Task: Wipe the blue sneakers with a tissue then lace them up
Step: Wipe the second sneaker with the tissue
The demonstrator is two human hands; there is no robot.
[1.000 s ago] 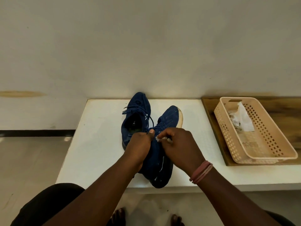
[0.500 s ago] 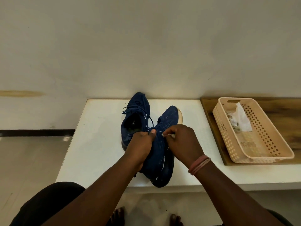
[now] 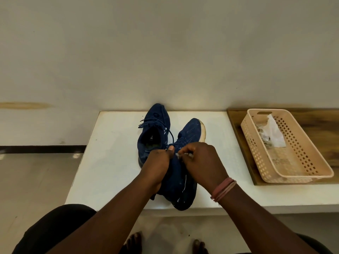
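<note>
While left hand (image 3: 157,160) holds sneaker (image 3: 183,173), right hand (image 3: 200,160) pinches tissue (image 3: 184,154).

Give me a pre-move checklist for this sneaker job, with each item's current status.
1. Near sneaker steadied: ok, the left hand grips its collar.
2. Tissue in hand: ok, the right hand pinches a small white tissue scrap against the shoe.
3. Far sneaker out of the way: ok, it rests on the white table behind, its laces loose.
4. Near sneaker's laces threaded: cannot tell, the hands hide them.
5. Spare tissue available: ok, white tissue lies in the basket.
6. Wiped area clean: cannot tell.
</note>
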